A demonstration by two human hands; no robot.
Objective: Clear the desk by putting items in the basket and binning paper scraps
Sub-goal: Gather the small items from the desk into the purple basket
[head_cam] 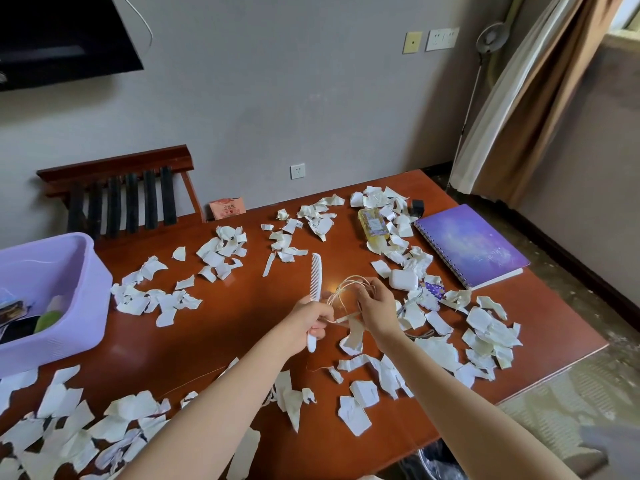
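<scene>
One comb (316, 282), one cable (343, 319), one basket (69, 341), one notebook (471, 244), one bottle (372, 225), dozens of paper scraps (488, 327).

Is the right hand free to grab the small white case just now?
Probably not yet: the right hand grips the coiled cable. The white case lies close beside it, uncovered, so the path looks open.

You have a dark screen (62, 32) mounted upper left, a slatted wooden chair (117, 188) against the grey wall (277, 98) below it, a white socket (298, 171) low down, and a brown curtain (526, 98) beside a standing lamp (490, 36) at right.
</scene>
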